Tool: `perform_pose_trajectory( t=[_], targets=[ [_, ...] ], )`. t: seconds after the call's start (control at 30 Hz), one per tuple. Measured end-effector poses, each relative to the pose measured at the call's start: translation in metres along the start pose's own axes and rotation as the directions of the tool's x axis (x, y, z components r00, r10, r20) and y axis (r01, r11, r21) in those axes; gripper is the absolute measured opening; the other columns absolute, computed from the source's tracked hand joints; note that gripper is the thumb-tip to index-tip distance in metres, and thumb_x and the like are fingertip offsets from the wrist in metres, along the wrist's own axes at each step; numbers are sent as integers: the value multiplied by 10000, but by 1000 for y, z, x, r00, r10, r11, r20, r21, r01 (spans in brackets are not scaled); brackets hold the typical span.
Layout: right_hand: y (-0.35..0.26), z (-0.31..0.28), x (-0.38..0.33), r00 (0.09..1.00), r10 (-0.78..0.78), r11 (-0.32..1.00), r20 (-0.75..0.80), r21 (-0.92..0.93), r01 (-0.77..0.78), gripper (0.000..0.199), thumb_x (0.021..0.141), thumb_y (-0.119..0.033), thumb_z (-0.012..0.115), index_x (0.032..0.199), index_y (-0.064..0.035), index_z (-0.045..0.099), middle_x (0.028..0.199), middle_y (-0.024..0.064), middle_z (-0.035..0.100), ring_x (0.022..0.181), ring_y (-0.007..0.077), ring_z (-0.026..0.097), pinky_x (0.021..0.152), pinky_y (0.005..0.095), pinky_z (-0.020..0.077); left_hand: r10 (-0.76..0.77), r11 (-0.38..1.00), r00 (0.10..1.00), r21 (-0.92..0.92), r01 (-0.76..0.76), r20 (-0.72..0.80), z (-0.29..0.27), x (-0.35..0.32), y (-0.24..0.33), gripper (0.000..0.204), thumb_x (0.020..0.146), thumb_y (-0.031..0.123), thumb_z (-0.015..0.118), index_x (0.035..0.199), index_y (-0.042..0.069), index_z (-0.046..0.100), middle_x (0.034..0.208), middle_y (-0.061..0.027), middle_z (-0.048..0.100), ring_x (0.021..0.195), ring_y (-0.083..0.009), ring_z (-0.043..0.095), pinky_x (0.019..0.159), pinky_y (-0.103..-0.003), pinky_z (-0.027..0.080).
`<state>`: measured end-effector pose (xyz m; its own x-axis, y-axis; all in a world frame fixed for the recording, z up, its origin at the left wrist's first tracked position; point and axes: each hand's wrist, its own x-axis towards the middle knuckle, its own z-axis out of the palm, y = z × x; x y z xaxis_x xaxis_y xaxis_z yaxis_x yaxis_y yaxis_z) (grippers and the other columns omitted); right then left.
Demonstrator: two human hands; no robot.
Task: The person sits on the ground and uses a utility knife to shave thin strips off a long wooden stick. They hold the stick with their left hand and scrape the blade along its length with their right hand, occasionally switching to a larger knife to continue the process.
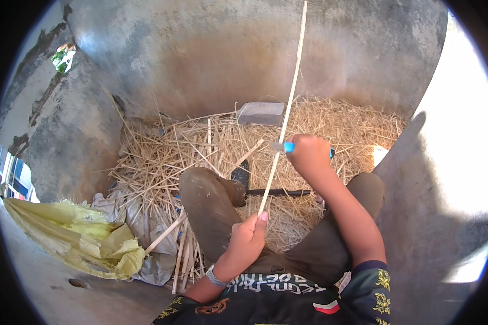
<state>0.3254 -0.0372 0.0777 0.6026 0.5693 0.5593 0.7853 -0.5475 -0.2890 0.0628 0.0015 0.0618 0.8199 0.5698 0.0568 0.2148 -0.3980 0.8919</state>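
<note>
A long, pale bamboo strip (294, 81) slants up and away from my lap toward the far wall. Its near end is pinched in my left hand (245, 238), with the thumb lying along it. My right hand (310, 157) is closed around a blue-handled knife (289, 147). The knife's short blade points left and meets or crosses the strip around its middle; I cannot tell whether it bites into it. Between my bent knees lies a long dark tool (279, 192), like a machete, next to a black object (241, 174) that I cannot make out.
Straw-like shavings (336, 124) and loose split sticks (152, 157) cover the floor ahead. A grey block (261, 113) sits by the curved concrete wall (244, 54). A torn yellow sack (87, 238) lies at the left, near more strips (184, 254). Bright light enters at the right.
</note>
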Motion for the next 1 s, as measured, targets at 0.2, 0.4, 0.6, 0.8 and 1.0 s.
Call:
perform_pose_trajectory(
  t=[0.2,0.4,0.6,0.8,1.0],
  targets=[
    [40,-12,46,960,278,950,-39,-140,-280,160,808,-158,635,802,-72,770,736,184,713,684,339,728,577,462,553,14,999,996,35,-17,86,0,-19,4,358,1077,252,535,835,-12,543,552,-124,405,506,-172,352,486,-365,356],
    [78,-14,56,888,356,899,-290,-153,-411,183,832,-190,633,783,-63,755,749,176,723,697,359,735,595,459,559,13,995,991,95,-26,137,-10,-41,-7,385,1084,257,512,809,-12,520,553,-136,388,515,-150,348,494,-375,354],
    [66,-7,41,959,241,933,-149,-236,-271,174,797,-218,680,715,-70,724,699,134,714,609,307,714,526,425,536,-32,999,997,43,29,70,-12,-21,-23,389,1091,296,492,892,-28,571,566,-148,414,518,-178,376,508,-381,371],
    [-6,25,-16,990,-114,989,80,-89,121,135,789,-218,701,712,-116,746,592,120,660,516,290,669,510,407,534,20,998,997,61,-15,-71,-15,4,-12,385,1088,291,497,886,-27,576,572,-169,434,516,-221,407,508,-393,375],
    [-13,22,-3,991,23,998,134,-58,-16,156,824,-177,644,747,-82,742,693,128,711,587,300,707,537,410,547,105,961,985,269,-64,-140,-9,1,-6,309,1068,246,527,860,17,534,593,-236,533,565,-460,567,485,-493,394]
  ],
)
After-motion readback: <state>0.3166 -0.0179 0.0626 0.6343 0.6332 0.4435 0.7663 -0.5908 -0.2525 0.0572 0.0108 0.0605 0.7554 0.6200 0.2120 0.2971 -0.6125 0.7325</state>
